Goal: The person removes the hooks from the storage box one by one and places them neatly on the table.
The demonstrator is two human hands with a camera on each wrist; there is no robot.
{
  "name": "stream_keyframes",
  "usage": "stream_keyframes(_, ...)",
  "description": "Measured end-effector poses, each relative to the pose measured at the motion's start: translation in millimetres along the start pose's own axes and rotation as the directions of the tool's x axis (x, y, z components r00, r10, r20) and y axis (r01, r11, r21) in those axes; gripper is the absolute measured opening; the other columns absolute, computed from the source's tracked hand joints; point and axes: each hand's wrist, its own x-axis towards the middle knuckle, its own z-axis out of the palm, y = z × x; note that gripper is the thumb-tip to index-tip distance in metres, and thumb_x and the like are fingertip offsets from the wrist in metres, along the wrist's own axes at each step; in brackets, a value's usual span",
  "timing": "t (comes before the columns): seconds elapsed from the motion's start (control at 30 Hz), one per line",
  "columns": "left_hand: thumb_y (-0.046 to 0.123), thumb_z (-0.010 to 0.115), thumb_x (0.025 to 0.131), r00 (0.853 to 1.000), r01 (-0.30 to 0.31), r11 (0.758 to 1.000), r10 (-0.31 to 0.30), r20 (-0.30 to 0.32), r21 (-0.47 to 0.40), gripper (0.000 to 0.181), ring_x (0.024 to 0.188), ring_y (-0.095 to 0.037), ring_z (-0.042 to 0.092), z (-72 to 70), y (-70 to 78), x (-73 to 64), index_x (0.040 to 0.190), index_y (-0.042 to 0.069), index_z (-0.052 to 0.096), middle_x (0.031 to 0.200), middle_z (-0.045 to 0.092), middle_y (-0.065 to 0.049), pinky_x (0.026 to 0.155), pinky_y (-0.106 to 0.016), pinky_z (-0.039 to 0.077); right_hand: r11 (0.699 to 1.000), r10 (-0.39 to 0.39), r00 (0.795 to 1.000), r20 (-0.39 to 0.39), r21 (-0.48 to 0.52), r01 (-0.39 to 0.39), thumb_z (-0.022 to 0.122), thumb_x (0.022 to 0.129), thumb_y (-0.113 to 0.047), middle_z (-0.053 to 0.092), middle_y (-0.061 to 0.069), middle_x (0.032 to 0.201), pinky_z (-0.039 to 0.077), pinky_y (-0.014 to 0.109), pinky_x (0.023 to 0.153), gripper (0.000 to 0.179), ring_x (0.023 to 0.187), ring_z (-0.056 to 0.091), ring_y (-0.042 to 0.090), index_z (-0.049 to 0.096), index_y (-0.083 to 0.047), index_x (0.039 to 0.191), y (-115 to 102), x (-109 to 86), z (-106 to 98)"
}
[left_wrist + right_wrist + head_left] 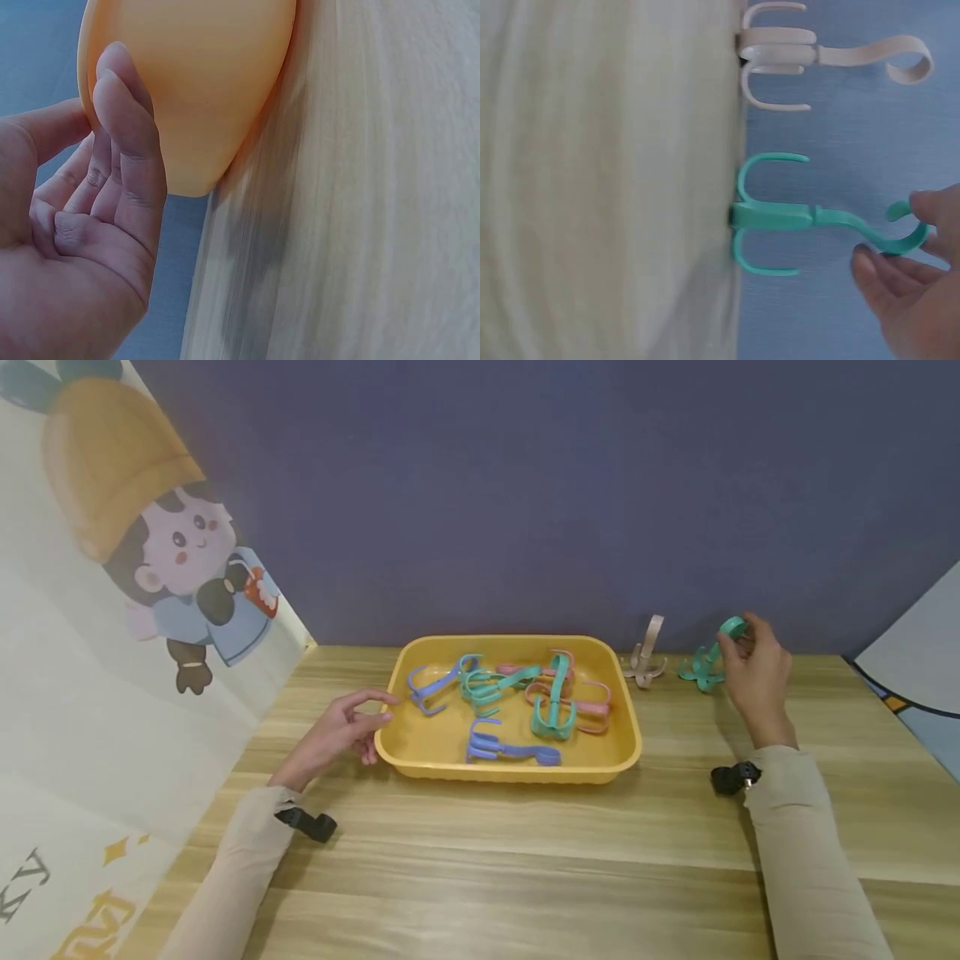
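At the left end of the yellow tray (510, 772), my left hand (341, 727) pinches the rim between thumb and fingers. The left wrist view shows this hand (97, 195) close, with the tray wall (202, 82) beside the thumb. My right hand (757, 672) pinches the curled top of a green multi-prong hanging hook (703, 668). That green hook (772, 216) stands upright, its prongs down at the wooden table. To its left, a pale pinkish hook (647, 656) stands upright by itself.
Inside the tray lie several more hooks: blue ones (517, 750), green ones (555, 697) and pink ones (592, 708). A dark blue panel (525, 510) rises behind the wooden table (525, 860). On the left is a white wall with a cartoon figure (187, 543).
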Motion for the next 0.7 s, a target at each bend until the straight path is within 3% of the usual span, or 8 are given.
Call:
stream_keyframes(0.23, 0.016, 0.062, 0.1, 1.0, -0.006, 1.0, 0.006, 0.003, -0.012, 0.047, 0.045, -0.019, 0.06, -0.2, 0.4, -1.2, 0.138, -0.006, 0.046, 0.057, 0.061, -0.012, 0.043, -0.033, 0.053, 1.0, 0.008, 1.0, 0.029, -0.019, -0.007, 0.059, 0.101, -0.024, 0.06, 0.027, 0.13, 0.051, 0.049, 0.091, 0.051, 0.109, 0.062, 0.046, 0.046, -0.007, 0.147, -8.9, 5.8, -6.9)
stream_keyframes(0.37, 0.016, 0.062, 0.1, 1.0, -0.005, 1.0, 0.005, 0.001, -0.017, 0.046, 0.045, -0.019, 0.06, 0.3, 0.1, -0.8, 0.138, -0.006, 0.046, 0.056, 0.062, -0.012, 0.042, -0.032, 0.053, 1.0, -0.015, 1.0, 0.021, -0.024, 0.015, 0.059, 0.101, -0.022, 0.06, 0.028, 0.13, 0.046, 0.051, 0.09, 0.048, 0.11, 0.059, 0.046, 0.049, -0.004, 0.144, -14.0, 7.6, -8.3)
stream_keyframes(0.5, 0.016, 0.062, 0.1, 1.0, -0.003, 1.0, 0.003, 0.002, -0.014, 0.046, 0.045, -0.019, 0.061, 0.4, -0.4, -0.4, 0.138, -0.005, 0.047, 0.056, 0.062, -0.011, 0.043, -0.032, 0.053, 0.999, -0.044, 0.999, 0.018, -0.01, 0.045, 0.059, 0.1, -0.017, 0.056, 0.03, 0.134, 0.036, 0.06, 0.104, 0.045, 0.119, 0.051, 0.05, 0.051, 0.0, 0.141, -19.1, 9.0, -10.8)
stream_keyframes(0.7, 0.017, 0.062, 0.1, 1.0, -0.007, 1.0, 0.007, 0.006, -0.013, 0.047, 0.045, -0.02, 0.061, -1.2, -0.5, -0.7, 0.138, -0.005, 0.047, 0.057, 0.062, -0.012, 0.043, -0.033, 0.053, 0.997, -0.076, 0.997, 0.01, -0.002, 0.076, 0.056, 0.102, -0.017, 0.052, 0.026, 0.141, 0.022, 0.058, 0.115, 0.042, 0.131, 0.043, 0.048, 0.053, 0.001, 0.139, -32.4, 8.6, -16.3)
